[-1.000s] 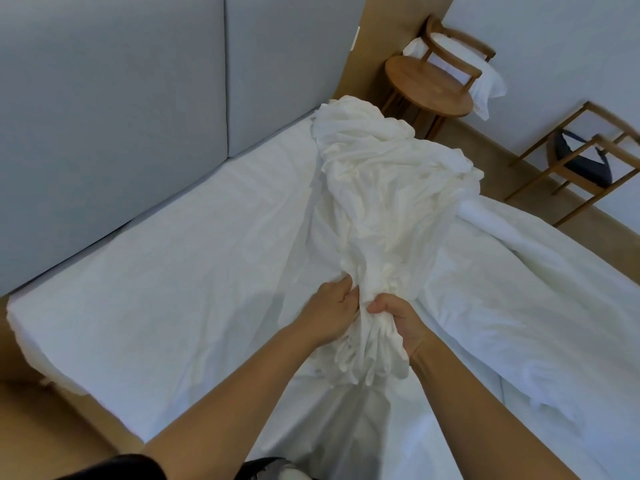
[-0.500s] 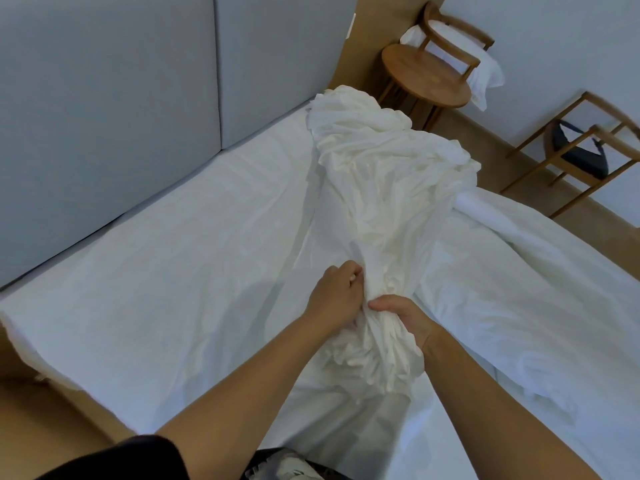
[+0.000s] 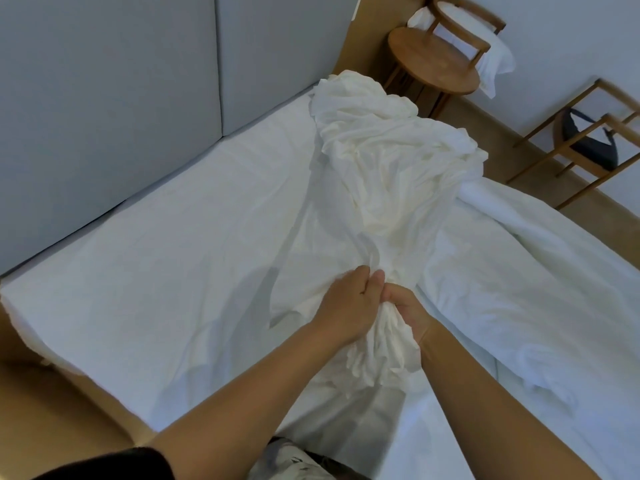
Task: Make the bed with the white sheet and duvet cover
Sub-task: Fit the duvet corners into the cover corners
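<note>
Head view: the bunched cover (image 3: 388,161) lies up the middle of the flat sheet (image 3: 173,254), from my grip to the far corner. What could go wrong, I think: I gather the wrong layer or twist the cloth and lose the opening. A hard tug could also drag the sheet loose underneath. My left hand (image 3: 346,306) and right hand (image 3: 408,310) touch side by side, both closed tight round a gathered wad of the cover.
</note>
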Demonstrator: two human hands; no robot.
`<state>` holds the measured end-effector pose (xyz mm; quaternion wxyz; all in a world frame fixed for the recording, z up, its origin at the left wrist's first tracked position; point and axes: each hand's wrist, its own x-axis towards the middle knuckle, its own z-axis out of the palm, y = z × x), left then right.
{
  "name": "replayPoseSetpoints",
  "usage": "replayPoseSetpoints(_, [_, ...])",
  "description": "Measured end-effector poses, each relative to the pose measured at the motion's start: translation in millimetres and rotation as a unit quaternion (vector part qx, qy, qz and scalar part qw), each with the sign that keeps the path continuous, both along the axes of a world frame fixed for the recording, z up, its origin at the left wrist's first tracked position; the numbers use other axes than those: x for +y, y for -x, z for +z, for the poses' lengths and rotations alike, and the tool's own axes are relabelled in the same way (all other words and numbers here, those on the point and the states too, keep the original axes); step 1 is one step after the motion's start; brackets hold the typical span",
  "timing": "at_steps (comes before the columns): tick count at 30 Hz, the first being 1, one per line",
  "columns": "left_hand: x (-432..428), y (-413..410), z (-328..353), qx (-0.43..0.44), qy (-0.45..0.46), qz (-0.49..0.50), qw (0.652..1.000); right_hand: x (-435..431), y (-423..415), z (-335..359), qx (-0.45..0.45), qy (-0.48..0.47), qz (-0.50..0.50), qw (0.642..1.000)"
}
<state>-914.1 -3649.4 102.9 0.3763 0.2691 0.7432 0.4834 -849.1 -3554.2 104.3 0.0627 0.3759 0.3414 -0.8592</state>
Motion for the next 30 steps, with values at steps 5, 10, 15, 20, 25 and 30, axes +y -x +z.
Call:
replayPoseSetpoints(5, [3,15,2,-0.117,-0.004,-0.021,0.993,-4,3,-1,0.027,0.037,-0.011,0.999])
replayPoseSetpoints(10, [-5,2,-3,-0.088,-0.044,0.002,0.995,-14,4,-5,0.060,0.077,-0.079,0.992])
replayPoseSetpoints(15, [-18,5,1,-0.118,-0.086,0.009,0.989,-27,7,-10,0.089,0.133,-0.156,0.975])
replayPoseSetpoints(20, [-28,-1,5,-0.061,-0.049,-0.005,0.997,-22,6,-15,-0.007,0.028,-0.084,0.996])
replayPoseSetpoints(25, [-40,-11,4,0.074,-0.024,-0.038,0.996,-21,-1,-9,0.006,0.008,-0.114,0.993])
replayPoseSetpoints(30, [-49,14,-4,0.067,0.003,0.102,0.992,-23,-3,-10,-0.033,-0.002,-0.082,0.996])
